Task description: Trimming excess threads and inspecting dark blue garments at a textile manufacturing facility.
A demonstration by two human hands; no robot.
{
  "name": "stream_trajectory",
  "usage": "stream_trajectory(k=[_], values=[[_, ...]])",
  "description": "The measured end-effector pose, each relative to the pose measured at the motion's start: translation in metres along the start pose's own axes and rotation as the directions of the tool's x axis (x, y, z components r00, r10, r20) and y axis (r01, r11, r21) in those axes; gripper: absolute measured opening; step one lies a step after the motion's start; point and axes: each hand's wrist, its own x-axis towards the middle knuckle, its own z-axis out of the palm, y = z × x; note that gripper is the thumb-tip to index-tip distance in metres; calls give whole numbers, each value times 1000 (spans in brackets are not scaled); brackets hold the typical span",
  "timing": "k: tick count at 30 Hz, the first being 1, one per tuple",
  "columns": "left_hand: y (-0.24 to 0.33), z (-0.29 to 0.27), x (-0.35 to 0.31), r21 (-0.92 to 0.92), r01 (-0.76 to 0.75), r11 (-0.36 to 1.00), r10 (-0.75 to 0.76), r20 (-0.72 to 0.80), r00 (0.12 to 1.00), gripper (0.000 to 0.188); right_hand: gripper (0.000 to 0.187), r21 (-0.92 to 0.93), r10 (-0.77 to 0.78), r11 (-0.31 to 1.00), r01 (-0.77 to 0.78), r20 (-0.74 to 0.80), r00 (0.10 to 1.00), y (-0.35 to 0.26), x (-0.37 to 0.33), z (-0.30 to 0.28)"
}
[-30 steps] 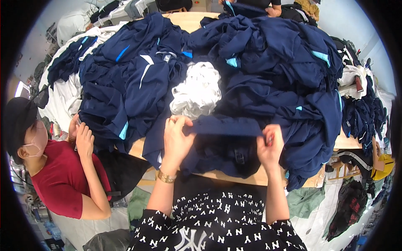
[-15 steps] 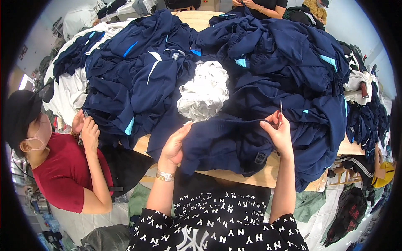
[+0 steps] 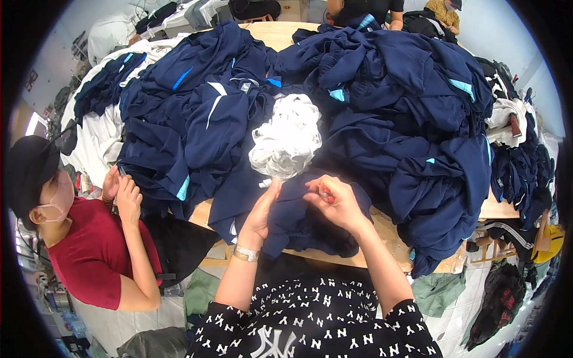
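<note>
My left hand (image 3: 261, 210), with a band at the wrist, is closed on the edge of a navy garment (image 3: 298, 206) near the table's front edge. Curled round a small cutting tool (image 3: 326, 196), my right hand (image 3: 340, 206) is just right of it, over the same cloth. The tool looks like thread snips with red on it; most of it is hidden by my fingers. Just beyond my hands lies a heap of white strips (image 3: 286, 137), and a small white tag (image 3: 265, 183) shows beside my left fingertips.
Large piles of navy garments (image 3: 418, 113) cover the table (image 3: 382, 241) on both sides. A person in a red shirt (image 3: 95, 250) works close at my left. Another person in black (image 3: 364, 12) is across the table. Stools and dark cloth (image 3: 495, 304) are at the lower right.
My right hand has come left and inward, close to my left hand, with the tool turned into the palm. The garment's edge, stretched between my hands before, now hangs bunched.
</note>
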Motion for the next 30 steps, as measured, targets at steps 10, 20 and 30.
stream_trajectory(k=[10,20,30], values=[[0,10,-33,877,271,-398,592,19,806,48,33,313,210,922,-228,90,974,37,14,-8],[-18,-26,-25,878,404,-257,521,-227,823,45,28,-64,86,992,-113,-327,941,4,0,-12],[8,-19,-29,719,327,613,4,-417,909,32,39,-337,116,939,-74,108,987,22,-85,2]])
